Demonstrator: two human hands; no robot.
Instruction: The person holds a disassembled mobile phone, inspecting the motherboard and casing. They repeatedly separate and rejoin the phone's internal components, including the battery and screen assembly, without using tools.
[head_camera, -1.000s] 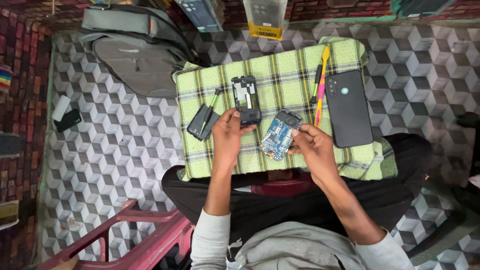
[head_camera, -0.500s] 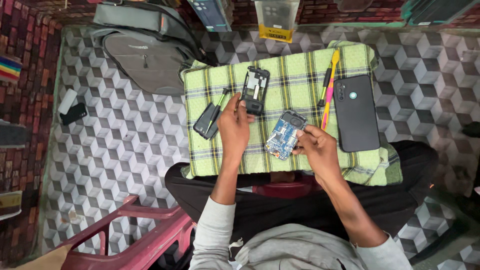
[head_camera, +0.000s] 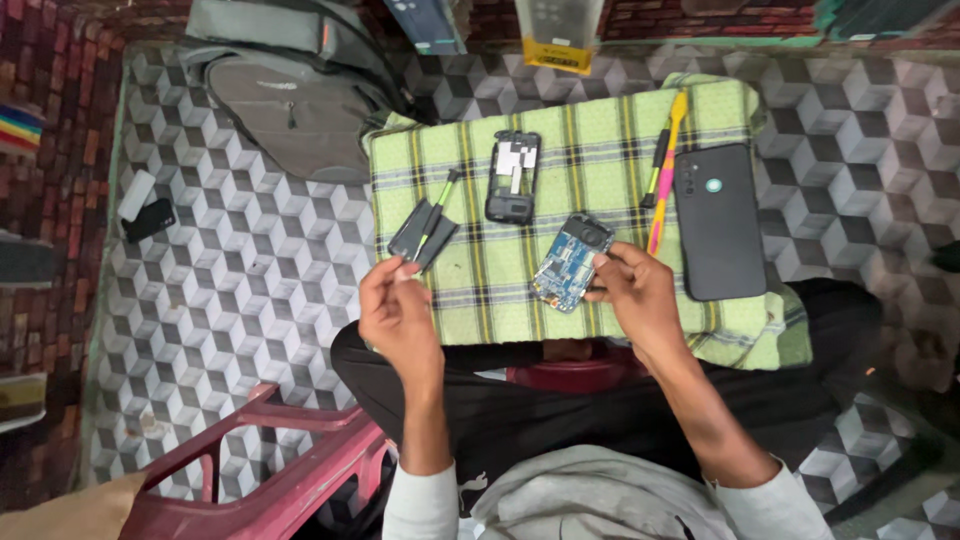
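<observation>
- At 6 o'clock on the green plaid cloth (head_camera: 600, 150), I see my right hand (head_camera: 640, 295) clamped on the blue circuit board (head_camera: 568, 262).
- Left hand (head_camera: 398, 310), at the cloth's 8 o'clock edge: fingertips pinched together; contents too small to tell.
- Black phone frame (head_camera: 512, 178) lies at the board's 11 o'clock.

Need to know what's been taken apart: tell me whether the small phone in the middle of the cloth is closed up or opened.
Opened. The small phone body lies on the green checked cloth with its insides exposed, no cover on it.

Single head-worn view, looking steeply down from above the seated person's lap. Mid-range: green checked cloth (head_camera: 590, 200) sits centre frame, patterned floor tiles (head_camera: 240, 290) all around, grey backpack (head_camera: 290, 100) at top left. No second view to overlap with.
</observation>
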